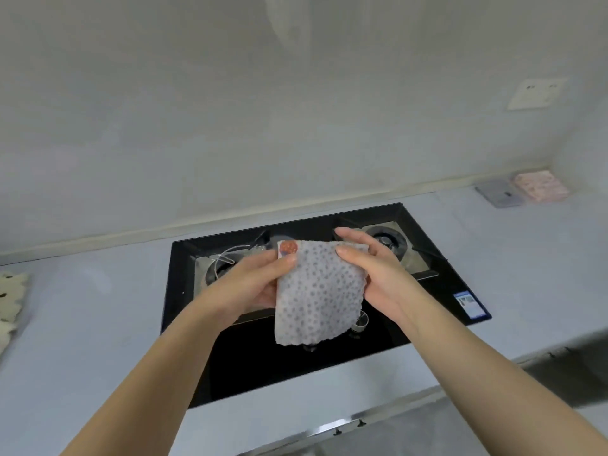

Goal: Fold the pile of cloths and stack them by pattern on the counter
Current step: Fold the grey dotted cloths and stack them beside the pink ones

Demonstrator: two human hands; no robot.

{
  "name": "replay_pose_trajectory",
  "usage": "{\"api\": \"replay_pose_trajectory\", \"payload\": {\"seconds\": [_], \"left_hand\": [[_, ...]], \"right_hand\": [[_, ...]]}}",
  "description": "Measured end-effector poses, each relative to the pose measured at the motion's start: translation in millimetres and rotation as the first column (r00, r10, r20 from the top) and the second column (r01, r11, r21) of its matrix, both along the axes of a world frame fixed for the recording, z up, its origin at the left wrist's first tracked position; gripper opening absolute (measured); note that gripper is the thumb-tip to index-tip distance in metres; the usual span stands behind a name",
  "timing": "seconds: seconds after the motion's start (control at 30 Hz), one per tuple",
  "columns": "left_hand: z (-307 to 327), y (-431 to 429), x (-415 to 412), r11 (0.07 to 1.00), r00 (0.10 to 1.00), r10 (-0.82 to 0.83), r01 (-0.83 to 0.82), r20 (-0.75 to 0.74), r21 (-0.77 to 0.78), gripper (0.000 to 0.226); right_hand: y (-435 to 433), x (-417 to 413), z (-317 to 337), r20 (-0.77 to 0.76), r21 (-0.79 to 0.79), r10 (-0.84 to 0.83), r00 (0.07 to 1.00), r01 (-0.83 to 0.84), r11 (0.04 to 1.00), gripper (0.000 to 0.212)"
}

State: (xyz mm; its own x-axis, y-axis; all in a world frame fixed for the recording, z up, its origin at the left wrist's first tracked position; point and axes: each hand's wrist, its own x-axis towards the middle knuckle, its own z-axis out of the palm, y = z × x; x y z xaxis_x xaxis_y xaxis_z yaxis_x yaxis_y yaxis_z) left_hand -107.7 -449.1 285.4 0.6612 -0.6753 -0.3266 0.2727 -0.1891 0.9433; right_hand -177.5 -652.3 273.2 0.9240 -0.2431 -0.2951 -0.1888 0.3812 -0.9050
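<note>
A grey cloth with dark dots [319, 291] hangs in the air over the stove, with a round red label at its top left corner. My left hand [256, 278] grips its top left edge and my right hand [371, 268] grips its top right edge. At the back right of the counter [98, 324] lie two folded stacks side by side: a grey one [500, 193] and a pink patterned one [541, 186]. A cream cloth with dark spots [10, 297] lies at the counter's far left edge, partly out of view.
A black two-burner gas stove [184, 291] is set into the counter under my hands, its knobs near the front. A wall socket [536, 93] sits high on the right. The counter's front edge runs along the bottom right.
</note>
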Motion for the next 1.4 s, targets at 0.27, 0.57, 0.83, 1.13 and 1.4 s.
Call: {"api": "replay_pose_trajectory", "payload": {"seconds": [0.27,0.57,0.83,1.13,1.4], "left_hand": [[-14,-137,20,0.991,0.984,0.125,-0.129,0.126,0.020,0.020],[-44,-287,-5,0.970,0.970,0.233,-0.237,0.070,0.048,0.023],[-78,-398,-26,0.920,0.923,0.380,-0.371,-0.064,0.125,0.017],[-100,-546,2,0.959,0.952,0.263,-0.240,-0.155,0.151,0.026],[-145,-731,34,0.943,0.926,0.309,-0.269,-0.215,0.196,0.020]], "right_hand": [[-106,-7,-20,-0.122,0.078,0.031,0.992,-0.021,0.997,0.039],[-245,-26,-38,-0.127,-0.108,-0.140,0.982,0.126,0.986,0.026],[-358,-26,-66,-0.232,-0.076,-0.086,0.969,0.070,0.995,0.028],[-483,-9,-101,-0.235,-0.403,-0.371,0.899,0.257,0.878,0.022],[-669,42,-145,-0.236,-0.798,-0.351,0.906,0.025,0.602,0.034]]}}
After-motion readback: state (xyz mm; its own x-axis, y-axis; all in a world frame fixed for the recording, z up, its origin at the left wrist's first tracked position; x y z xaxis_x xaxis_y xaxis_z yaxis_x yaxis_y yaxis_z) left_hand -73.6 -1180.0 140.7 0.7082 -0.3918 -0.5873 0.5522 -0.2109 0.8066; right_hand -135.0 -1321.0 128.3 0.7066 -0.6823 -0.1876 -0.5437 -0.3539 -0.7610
